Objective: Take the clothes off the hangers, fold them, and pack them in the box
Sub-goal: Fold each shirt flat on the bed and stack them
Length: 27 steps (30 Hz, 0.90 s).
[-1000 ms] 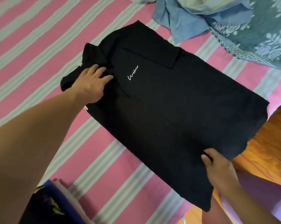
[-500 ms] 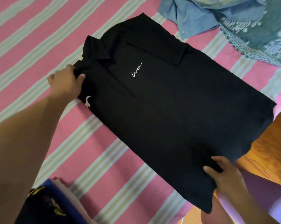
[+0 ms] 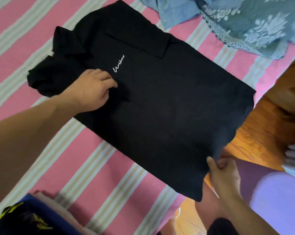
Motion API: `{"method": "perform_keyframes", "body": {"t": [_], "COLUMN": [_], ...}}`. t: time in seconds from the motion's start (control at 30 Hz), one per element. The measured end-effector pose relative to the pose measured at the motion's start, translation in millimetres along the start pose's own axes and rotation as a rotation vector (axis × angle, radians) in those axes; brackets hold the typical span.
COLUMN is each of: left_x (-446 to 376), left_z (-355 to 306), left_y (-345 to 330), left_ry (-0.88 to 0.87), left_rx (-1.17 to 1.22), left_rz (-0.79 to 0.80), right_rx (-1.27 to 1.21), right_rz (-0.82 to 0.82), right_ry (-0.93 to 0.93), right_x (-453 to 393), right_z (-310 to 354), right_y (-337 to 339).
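A black polo shirt [image 3: 160,107] with small white script on the chest lies face up on the pink striped bed [image 3: 75,167]. Its collar points to the upper left and its hem hangs over the bed's edge at the lower right. My left hand [image 3: 92,92] lies on the chest just below the script and holds the near sleeve, which is folded in over the body. My right hand [image 3: 224,173] pinches the hem corner between thumb and fingers at the bed's edge. No hanger is in view.
A crumpled blue shirt [image 3: 174,11] and a teal lace cloth [image 3: 262,22] lie at the top right. A stack of folded clothes [image 3: 33,216] sits at the bottom left. Wooden floor [image 3: 262,129] lies to the right, with blurred brown and grey shapes at the frame's edge.
My left hand has carried the near sleeve from the shirt's left edge in over the chest. My right hand stays on the hem corner, and the view has shifted.
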State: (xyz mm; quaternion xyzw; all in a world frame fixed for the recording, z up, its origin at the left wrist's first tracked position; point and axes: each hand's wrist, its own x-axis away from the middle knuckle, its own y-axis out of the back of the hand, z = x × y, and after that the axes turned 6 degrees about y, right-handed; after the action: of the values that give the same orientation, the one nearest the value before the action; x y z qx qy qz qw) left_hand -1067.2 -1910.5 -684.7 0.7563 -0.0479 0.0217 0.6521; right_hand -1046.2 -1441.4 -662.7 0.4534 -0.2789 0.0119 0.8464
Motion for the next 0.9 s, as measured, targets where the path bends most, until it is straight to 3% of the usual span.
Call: {"method": "perform_keyframes", "body": {"t": [0.1, 0.33, 0.53, 0.6, 0.7, 0.77, 0.9], "left_x": [2.0, 6.7, 2.7, 1.7, 2.1, 5.8, 23.2], "left_z": [-13.5, 16.3, 49.0, 53.6, 61.1, 65.7, 68.4], "left_y": [-16.5, -14.0, 3.2, 6.6, 9.1, 12.3, 23.8], "left_ry": [0.074, 0.225, 0.275, 0.25, 0.186, 0.176, 0.209], "left_rx": [-0.004, -0.18, -0.346, -0.353, -0.354, -0.372, -0.356], "left_rz": [0.103, 0.171, 0.172, 0.143, 0.116, 0.122, 0.102], "right_rx": [-0.186, -0.548, -0.867, -0.794, -0.391, -0.221, -0.349], "right_rz": [0.164, 0.225, 0.121, 0.088, 0.188, 0.152, -0.024], "right_ry": [-0.186, -0.414, -0.369, -0.284, -0.028, 0.07, 0.044], "right_x": [15.3, 14.2, 13.2, 11.1, 7.4, 3.3, 11.6], "right_z": [-5.9, -21.9, -13.1, -14.1, -10.7, -9.0, 4.6], "right_y": [-11.3, -15.6, -6.3, -2.4, 0.3, 2.6, 15.0]}}
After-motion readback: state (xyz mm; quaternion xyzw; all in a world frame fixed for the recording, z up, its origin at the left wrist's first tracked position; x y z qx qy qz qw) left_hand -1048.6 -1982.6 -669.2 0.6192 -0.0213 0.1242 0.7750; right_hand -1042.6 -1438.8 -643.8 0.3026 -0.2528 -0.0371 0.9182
